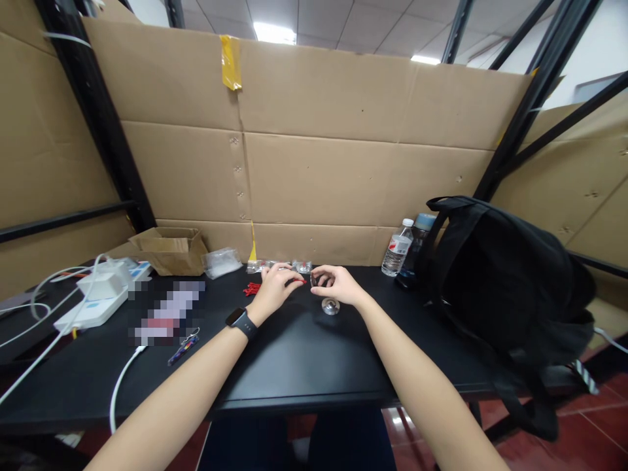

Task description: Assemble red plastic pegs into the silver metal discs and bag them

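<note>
My left hand [278,286], with a dark watch on the wrist, is raised over the black table. Its thumb and forefinger are pinched on a small red piece [304,281] whose kind is too small to tell. My right hand [337,285] grips a small round metal piece [314,280] by its edge, facing the left fingertips. Whether the two pieces touch is unclear. Beneath the right hand a shiny round metal part [330,305] lies on the table. A small heap of red pieces [252,288] sits just left of my left hand.
Small clear packs [301,267] line the cardboard wall [318,176]. Leftward are a plastic bag [222,262], an open cardboard box [171,252], a power strip [93,307] with white cables and a keychain [183,348]. A water bottle [398,248] and a black backpack [505,294] stand right.
</note>
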`<state>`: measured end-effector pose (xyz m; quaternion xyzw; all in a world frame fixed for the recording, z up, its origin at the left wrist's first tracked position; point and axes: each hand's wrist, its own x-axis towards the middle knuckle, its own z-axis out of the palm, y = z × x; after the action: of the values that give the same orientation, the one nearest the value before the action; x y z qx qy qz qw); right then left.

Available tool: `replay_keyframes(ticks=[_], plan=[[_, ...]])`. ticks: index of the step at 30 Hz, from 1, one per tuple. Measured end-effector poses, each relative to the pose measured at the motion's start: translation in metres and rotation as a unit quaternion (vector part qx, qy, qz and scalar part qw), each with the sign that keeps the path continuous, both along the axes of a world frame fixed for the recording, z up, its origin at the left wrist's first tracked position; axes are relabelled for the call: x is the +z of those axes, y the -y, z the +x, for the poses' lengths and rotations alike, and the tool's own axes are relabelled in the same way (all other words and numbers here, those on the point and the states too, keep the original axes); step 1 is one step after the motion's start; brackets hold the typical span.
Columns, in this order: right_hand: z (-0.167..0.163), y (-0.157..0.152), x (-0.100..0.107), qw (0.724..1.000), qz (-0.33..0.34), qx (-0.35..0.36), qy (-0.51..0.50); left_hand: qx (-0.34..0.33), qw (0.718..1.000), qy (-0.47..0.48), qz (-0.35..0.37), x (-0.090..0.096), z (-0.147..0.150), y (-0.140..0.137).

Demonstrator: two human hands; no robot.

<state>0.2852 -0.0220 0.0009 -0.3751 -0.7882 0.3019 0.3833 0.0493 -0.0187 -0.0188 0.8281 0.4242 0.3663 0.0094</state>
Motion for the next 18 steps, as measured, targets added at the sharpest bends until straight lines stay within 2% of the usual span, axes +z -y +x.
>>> replay_keyframes(ticks=[9, 18], plan=[[-0.014, -0.002, -0.012, 0.998, 0.042, -0.031, -0.043, 0.025, 0.995, 0.011, 0.095, 0.004, 0.004, 0.008], [-0.023, 0.004, -0.009, 0.995, 0.069, -0.027, -0.065, 0.036, 0.991, 0.023, 0.129, 0.005, 0.007, 0.013]])
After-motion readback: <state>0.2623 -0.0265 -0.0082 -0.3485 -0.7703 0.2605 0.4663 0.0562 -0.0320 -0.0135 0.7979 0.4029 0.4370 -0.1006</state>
